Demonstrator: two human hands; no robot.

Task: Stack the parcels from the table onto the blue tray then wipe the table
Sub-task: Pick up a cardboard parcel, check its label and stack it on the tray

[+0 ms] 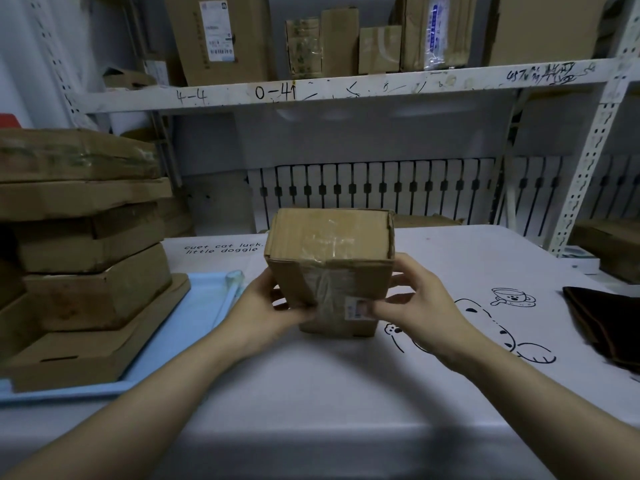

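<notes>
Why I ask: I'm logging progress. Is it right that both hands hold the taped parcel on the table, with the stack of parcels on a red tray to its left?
Not quite: the head view shows the tray is blue, not red. Otherwise right: left hand and right hand hold the taped parcel, with the stack of parcels to its left.

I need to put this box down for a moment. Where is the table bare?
Bare table lies in front of the box, between the forearms, and behind it towards the shelf rack. Crowded: the blue tray with its parcel stack on the left; a dark cloth on the right.
</notes>
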